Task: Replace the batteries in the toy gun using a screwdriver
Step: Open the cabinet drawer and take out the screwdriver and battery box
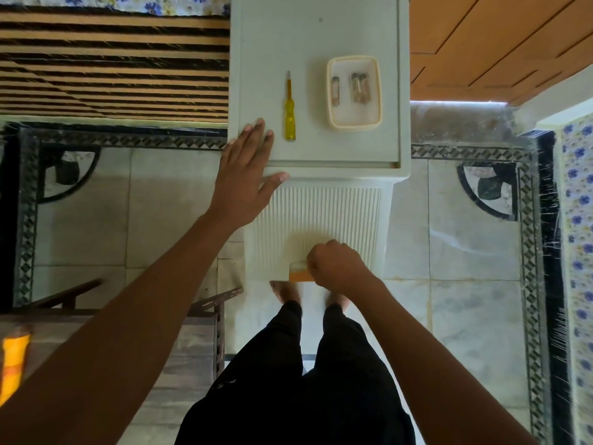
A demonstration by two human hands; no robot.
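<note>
A yellow-handled screwdriver (pixel 289 109) lies on the white cabinet top (pixel 321 36), tip pointing away from me. To its right stands a cream plastic tray (pixel 333 122) holding batteries (pixel 359 88). My left hand (pixel 248 175) rests flat with straight fingers on the cabinet's near left corner, just left of the screwdriver. My right hand (pixel 337 266) is lower down, in front of the ribbed cabinet face, curled round an orange and white object (pixel 300 273) that is mostly hidden by the fist. I cannot tell whether it is the toy gun.
The ribbed front panel (pixel 317 220) of the cabinet drops to a tiled floor (pixel 465 284). A wooden bench (pixel 179 342) stands at my left with a yellow object (pixel 12 361) on it. My legs and feet are below the cabinet.
</note>
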